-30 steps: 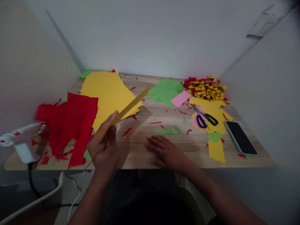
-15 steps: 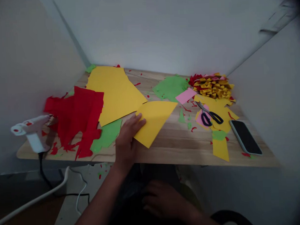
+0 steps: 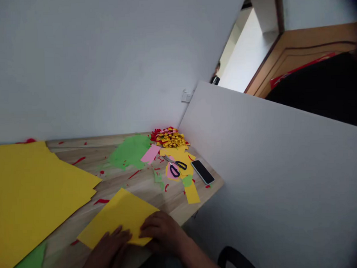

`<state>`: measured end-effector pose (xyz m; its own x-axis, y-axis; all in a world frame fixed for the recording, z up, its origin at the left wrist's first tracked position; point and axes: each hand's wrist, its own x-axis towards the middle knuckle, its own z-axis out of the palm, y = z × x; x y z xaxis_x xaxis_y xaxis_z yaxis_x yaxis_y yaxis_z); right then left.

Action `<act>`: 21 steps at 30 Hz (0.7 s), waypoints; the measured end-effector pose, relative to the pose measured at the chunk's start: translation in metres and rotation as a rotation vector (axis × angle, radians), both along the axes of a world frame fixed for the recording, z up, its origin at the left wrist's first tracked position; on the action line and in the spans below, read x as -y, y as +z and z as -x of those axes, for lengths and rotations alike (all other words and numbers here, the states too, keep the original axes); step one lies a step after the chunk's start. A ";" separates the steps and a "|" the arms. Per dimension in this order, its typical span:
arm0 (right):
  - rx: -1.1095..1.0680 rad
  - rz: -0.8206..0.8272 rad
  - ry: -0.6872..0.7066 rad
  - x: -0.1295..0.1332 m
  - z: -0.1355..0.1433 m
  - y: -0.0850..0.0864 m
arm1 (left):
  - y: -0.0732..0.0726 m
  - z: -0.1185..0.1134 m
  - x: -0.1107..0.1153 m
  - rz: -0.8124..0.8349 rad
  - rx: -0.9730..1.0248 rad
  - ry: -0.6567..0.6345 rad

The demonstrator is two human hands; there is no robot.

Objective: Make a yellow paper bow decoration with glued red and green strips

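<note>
A yellow piece of paper (image 3: 119, 214) lies near the table's front edge, turned at a slant. My left hand (image 3: 109, 249) has its fingers over the sheet's near edge, closed on it, with the thumb hidden. At the right corner, my right hand (image 3: 162, 230) pinches the same sheet with curled fingers. To the left is a much larger yellow sheet (image 3: 31, 194) with a cut, stepped edge. Beyond my right hand lie black-handled scissors (image 3: 176, 165) on paper offcuts, apart from both hands.
A phone (image 3: 203, 172) lies near the table's right end. Behind are green paper (image 3: 132, 151), a pink strip (image 3: 150, 153) and a heap of ruffled yellow and red paper (image 3: 170, 138). Red scraps dot the wooden top. A pale partition (image 3: 249, 159) borders the right side.
My view has swung right. My right hand has risen from my lap onto the smaller yellow sheet, which now lies lower and nearer me. My left hand stays on that sheet.
</note>
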<state>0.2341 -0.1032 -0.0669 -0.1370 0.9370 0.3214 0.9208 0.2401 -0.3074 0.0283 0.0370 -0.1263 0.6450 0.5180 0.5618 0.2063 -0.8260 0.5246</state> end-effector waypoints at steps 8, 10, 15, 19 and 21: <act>-0.270 -0.096 -0.256 0.003 -0.001 0.003 | 0.047 0.006 0.019 0.264 -0.070 0.235; -0.305 -0.070 -0.361 0.001 -0.004 0.012 | 0.061 0.004 0.025 0.394 -0.108 0.278; -0.312 0.025 -0.576 -0.012 -0.001 0.019 | 0.080 -0.001 0.029 0.463 -0.122 0.375; -0.240 0.123 -0.661 -0.024 0.005 0.028 | 0.087 -0.003 0.031 0.388 -0.186 0.374; -0.196 0.173 -0.699 -0.029 0.008 0.032 | 0.091 -0.004 0.033 0.341 -0.256 0.390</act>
